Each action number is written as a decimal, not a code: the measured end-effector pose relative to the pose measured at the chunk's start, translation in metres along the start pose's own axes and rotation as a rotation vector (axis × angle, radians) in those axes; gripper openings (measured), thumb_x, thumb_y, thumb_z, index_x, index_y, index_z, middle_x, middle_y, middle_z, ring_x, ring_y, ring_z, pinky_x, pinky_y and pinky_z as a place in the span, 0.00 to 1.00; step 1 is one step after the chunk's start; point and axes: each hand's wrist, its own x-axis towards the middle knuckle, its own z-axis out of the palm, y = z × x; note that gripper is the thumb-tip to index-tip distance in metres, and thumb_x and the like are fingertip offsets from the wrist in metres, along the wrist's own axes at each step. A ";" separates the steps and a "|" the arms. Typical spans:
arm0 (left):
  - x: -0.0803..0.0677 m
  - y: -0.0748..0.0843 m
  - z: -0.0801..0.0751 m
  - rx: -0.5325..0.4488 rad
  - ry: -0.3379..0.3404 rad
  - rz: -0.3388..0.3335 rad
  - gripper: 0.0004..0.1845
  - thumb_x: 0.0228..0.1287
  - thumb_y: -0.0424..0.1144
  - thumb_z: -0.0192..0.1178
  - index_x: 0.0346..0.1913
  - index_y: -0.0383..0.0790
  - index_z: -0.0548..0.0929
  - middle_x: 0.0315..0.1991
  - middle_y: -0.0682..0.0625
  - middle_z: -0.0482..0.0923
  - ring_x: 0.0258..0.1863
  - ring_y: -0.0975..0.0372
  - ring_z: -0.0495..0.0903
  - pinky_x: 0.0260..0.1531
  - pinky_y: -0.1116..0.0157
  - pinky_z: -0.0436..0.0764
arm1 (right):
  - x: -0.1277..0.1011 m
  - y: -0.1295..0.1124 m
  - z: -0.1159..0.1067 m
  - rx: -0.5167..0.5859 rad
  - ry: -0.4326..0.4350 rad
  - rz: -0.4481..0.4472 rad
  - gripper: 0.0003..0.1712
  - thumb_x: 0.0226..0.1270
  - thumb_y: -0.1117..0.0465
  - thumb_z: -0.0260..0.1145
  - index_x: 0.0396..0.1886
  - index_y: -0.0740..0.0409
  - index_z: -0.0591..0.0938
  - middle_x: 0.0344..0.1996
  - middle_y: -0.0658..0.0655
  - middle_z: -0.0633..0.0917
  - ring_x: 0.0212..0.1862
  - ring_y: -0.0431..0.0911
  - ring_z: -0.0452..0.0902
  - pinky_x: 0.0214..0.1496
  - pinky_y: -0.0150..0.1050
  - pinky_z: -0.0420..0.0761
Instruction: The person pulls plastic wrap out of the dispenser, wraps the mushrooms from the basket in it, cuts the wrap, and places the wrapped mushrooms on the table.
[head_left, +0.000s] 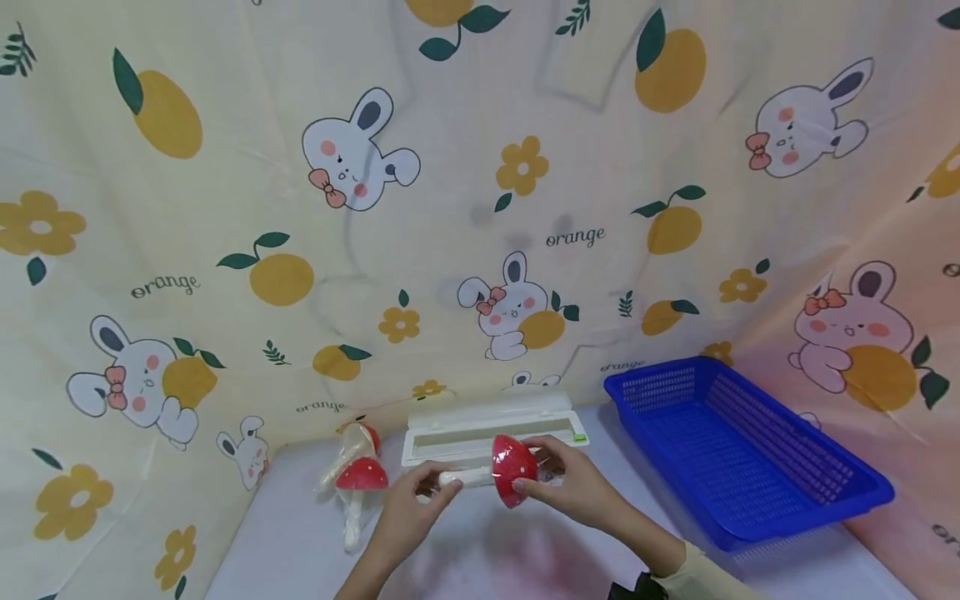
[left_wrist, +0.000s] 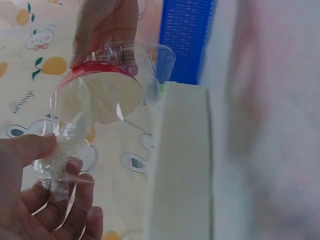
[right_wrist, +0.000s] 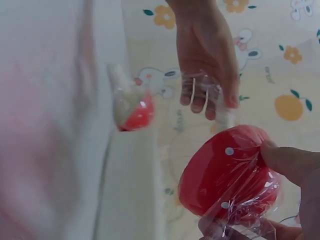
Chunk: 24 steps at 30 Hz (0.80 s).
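Note:
A toy mushroom with a white-dotted red cap and pale stem is held sideways above the table, covered in clear plastic film. My left hand pinches the end of its stem between thumb and fingers. On the other side, my right hand grips the red cap, thumb on the near face and fingers behind. Loose film sticks out past the cap in the left wrist view. That same view shows the cap's pale underside and the stem wrapped in crinkled film.
Two more red-capped mushrooms in film lie on the white table at the left. Behind my hands stands a long white box with a raised lid and green tab. At the right sits a blue plastic basket. Patterned cloth hangs behind.

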 end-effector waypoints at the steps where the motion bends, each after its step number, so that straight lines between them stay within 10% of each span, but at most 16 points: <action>1: -0.003 -0.004 0.002 0.000 -0.013 0.004 0.15 0.71 0.48 0.73 0.53 0.43 0.89 0.41 0.54 0.86 0.41 0.64 0.81 0.44 0.67 0.81 | -0.002 0.005 0.002 -0.005 -0.006 0.004 0.36 0.62 0.48 0.84 0.67 0.49 0.82 0.48 0.54 0.88 0.46 0.47 0.83 0.46 0.43 0.84; 10: -0.017 -0.042 0.020 -0.017 -0.110 -0.001 0.15 0.67 0.42 0.76 0.53 0.43 0.88 0.42 0.54 0.87 0.40 0.69 0.80 0.41 0.70 0.79 | -0.014 0.051 0.025 -0.005 -0.040 -0.046 0.38 0.58 0.54 0.86 0.66 0.53 0.79 0.53 0.57 0.87 0.47 0.46 0.84 0.50 0.44 0.85; 24: -0.009 -0.064 0.038 0.035 -0.081 0.003 0.13 0.71 0.42 0.72 0.54 0.41 0.89 0.40 0.53 0.87 0.39 0.68 0.81 0.38 0.69 0.79 | 0.000 0.087 0.037 -0.005 -0.067 0.022 0.39 0.64 0.52 0.83 0.71 0.50 0.77 0.57 0.60 0.85 0.49 0.48 0.82 0.52 0.47 0.82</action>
